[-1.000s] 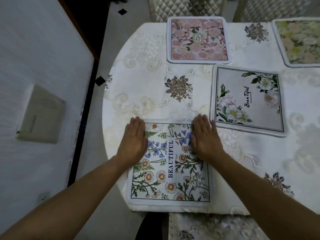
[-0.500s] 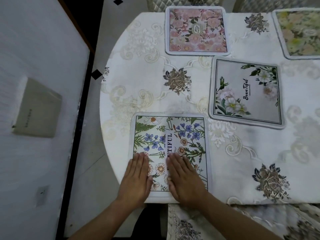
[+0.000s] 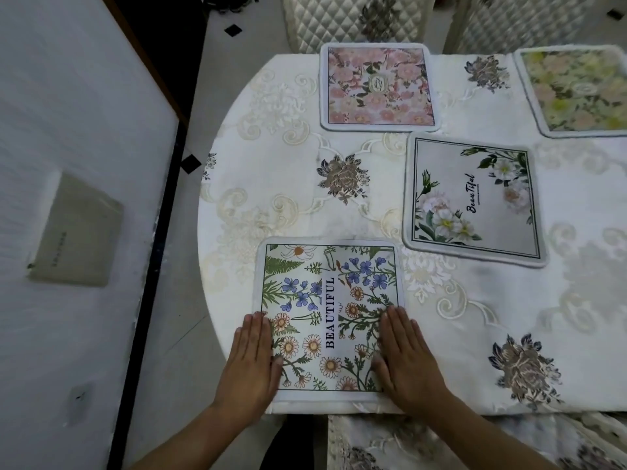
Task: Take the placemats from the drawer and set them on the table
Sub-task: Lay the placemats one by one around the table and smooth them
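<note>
Now pressing flat: left hand (image 3: 251, 362) & right hand (image 3: 405, 356), fingers together, palms down, gripping nothing, on side edges of daisy placemat (image 3: 327, 300) at near table (image 3: 271, 198) edge, prob. to smooth & square it. Three other mats (image 3: 475, 198) already laid.

Your left hand (image 3: 249, 364) and right hand (image 3: 405, 359) lie flat, palms down, fingers together and extended away from you.

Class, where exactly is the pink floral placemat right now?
In the head view, the pink floral placemat lies at the table's far edge, just beyond the grey Beautiful placemat.
</note>
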`<state>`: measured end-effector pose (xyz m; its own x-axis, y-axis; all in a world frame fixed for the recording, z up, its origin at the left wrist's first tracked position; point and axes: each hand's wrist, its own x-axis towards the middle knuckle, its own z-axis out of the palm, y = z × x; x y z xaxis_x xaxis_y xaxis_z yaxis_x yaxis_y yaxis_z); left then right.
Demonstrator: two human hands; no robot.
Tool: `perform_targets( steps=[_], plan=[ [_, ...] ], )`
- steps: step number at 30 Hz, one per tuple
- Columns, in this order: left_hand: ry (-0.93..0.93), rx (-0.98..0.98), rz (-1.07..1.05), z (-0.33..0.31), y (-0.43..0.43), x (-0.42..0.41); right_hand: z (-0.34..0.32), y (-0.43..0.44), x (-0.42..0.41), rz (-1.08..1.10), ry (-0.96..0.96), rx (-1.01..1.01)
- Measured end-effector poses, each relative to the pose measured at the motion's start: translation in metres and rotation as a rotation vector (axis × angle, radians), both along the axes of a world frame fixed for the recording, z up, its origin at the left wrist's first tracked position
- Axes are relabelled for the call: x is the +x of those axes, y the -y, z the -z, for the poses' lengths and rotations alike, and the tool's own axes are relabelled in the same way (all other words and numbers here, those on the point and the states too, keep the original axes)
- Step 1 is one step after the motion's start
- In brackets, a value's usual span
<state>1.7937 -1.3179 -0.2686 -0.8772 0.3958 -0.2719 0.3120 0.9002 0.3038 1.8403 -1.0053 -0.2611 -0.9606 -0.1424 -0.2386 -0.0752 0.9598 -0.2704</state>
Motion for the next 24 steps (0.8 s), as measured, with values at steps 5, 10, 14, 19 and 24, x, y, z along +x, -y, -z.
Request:
perform_targets(
  steps=[5, 10, 14, 19, 24],
  plan=[
    [-0.033, 0.011, -0.047, 0.000, -0.021, -0.058, 0.005, 0.004, -0.051, 0.042, -0.034, -0.002],
    [-0.073, 0.006, -0.049, 0.002, -0.040, -0.129, 0.008, -0.003, -0.121, 0.061, -0.048, 0.036],
    [-0.107, -0.026, 0.001, 0.004, -0.051, -0.169, 0.009, -0.008, -0.162, 0.061, -0.079, 0.049],
    [-0.118, -0.061, -0.004, 0.002, -0.062, -0.182, 0.012, -0.009, -0.173, 0.060, -0.091, 0.055],
    [-0.103, -0.052, 0.198, -0.005, -0.093, -0.153, 0.004, 0.021, -0.171, -0.081, -0.056, 0.034]
  ],
)
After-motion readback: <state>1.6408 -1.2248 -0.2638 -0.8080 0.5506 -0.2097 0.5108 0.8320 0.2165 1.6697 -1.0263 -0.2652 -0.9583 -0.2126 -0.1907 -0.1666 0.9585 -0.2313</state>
